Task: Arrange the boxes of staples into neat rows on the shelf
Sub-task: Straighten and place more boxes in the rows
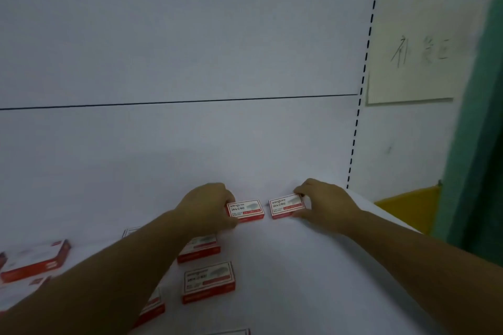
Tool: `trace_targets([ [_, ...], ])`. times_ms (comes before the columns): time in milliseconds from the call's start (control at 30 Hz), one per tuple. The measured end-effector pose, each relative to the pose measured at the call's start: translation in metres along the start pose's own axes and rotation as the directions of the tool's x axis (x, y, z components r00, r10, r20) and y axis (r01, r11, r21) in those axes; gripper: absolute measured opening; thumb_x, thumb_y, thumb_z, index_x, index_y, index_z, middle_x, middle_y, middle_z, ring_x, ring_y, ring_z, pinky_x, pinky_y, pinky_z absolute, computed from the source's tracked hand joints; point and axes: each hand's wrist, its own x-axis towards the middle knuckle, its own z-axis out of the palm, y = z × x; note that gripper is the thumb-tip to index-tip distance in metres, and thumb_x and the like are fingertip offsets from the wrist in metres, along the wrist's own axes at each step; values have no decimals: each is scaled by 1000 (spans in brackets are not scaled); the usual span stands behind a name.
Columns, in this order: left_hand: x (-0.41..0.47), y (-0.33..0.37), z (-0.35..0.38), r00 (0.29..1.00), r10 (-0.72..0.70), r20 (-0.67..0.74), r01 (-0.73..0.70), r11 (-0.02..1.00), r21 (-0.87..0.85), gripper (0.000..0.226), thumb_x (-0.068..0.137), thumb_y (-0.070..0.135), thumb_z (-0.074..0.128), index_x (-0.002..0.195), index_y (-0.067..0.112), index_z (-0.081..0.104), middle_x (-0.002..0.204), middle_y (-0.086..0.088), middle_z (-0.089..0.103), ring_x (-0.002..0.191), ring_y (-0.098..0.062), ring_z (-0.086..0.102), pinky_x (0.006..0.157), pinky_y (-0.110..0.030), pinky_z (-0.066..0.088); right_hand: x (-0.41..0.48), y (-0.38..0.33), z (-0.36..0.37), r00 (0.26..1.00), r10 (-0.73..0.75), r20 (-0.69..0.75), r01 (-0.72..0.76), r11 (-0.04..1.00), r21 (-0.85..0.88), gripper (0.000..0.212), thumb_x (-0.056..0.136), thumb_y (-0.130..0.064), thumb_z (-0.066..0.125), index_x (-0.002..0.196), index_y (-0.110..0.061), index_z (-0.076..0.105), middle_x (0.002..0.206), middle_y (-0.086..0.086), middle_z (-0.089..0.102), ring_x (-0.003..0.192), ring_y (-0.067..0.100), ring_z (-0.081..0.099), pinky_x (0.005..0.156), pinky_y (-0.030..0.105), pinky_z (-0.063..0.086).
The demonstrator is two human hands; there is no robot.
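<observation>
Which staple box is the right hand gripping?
The rightmost box, gripped by the right hand; the left hand grips its neighbour, and the other boxes lie nearer, unheld.

The left forearm (109,275) and right forearm (424,249) stretch forward and angle in toward each other. The left grip (206,207) pinches the left staple box (247,211) between thumb and curled fingers. The right grip (326,204), knuckles up, pinches the right staple box (285,207) the same way.

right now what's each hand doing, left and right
Left hand: fingers and thumb grip the left staple box on the shelf.
Right hand: pinches the right staple box beside it.
</observation>
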Motion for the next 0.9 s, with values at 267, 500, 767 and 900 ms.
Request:
trace_targets([
  [267,3,4,13,979,-201,32,203,979,-35,30,75,45,64,98,27,65,93,7,64,82,-10,57,74,-29,50,23,23,37,998,55,39,-66,917,393,35,68,-49,74,91,-26,61,89,-8,65,81,10,58,75,31,50],
  [500,4,14,17,938,-341,-62,344,938,46,34,72,37,64,103,26,58,98,6,64,91,-17,57,77,-30,47,32,28,50,994,111,1,-102,915,390,36,66,-56,68,75,-26,50,76,-12,54,71,9,51,58,25,39],
  [767,-30,20,-11,935,-355,14,355,935,24,41,84,51,51,115,24,56,118,1,59,106,-18,52,88,-34,44,16,11,32,989,-115,-94,124,988,97,28,80,-51,55,80,-24,50,87,-3,53,71,13,49,61,25,39],
  [900,-84,-7,-43,898,-438,31,439,896,-68,48,87,52,44,128,25,47,136,3,48,121,-17,44,103,-36,35,17,-59,5,956,-260,133,255,965,53,34,84,-47,51,107,-23,53,109,1,54,85,13,47,73,25,40],
])
